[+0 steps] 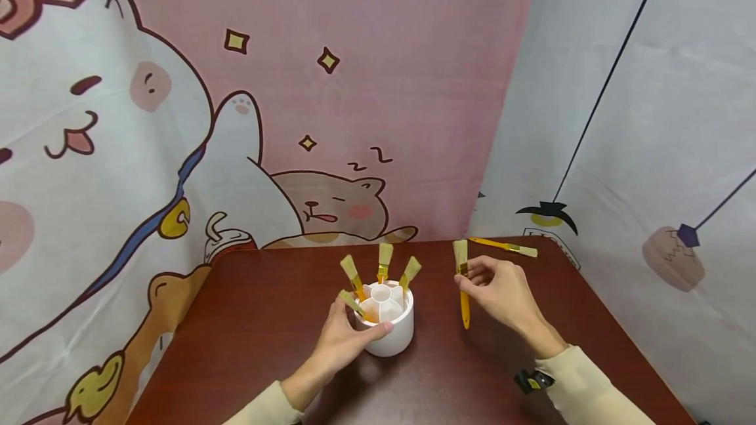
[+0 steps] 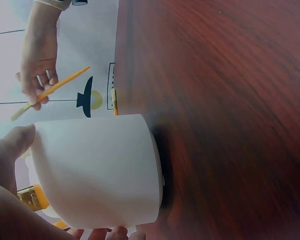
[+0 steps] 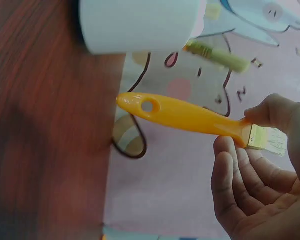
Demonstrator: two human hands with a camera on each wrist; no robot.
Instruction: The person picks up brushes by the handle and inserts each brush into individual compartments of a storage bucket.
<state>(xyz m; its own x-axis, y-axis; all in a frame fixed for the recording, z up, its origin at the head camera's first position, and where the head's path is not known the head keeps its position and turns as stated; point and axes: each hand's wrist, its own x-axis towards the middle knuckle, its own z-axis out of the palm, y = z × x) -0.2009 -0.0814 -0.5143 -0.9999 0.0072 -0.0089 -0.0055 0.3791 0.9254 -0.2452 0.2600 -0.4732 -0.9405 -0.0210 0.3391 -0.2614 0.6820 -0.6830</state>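
Note:
A round white divided brush holder (image 1: 397,333) stands on the table. Several flat paintbrushes with pale bristles (image 1: 385,254) lean out of its compartments, bristles up. My left hand (image 1: 342,341) grips the holder from its left, thumb along the near side; its other fingertips show at the wall's edge in the left wrist view. To the right of the holder, my right hand (image 1: 503,290) pinches another paintbrush (image 3: 190,116) by thumb and fingers near its metal band. That brush is in the air, bristles up, its yellow handle with a hanging hole pointing down.
One more paintbrush (image 1: 504,246) lies near the far right edge of the dark red-brown table (image 1: 266,307). Printed cloth hangs (image 1: 413,84) behind the table, with more cloth along the right side.

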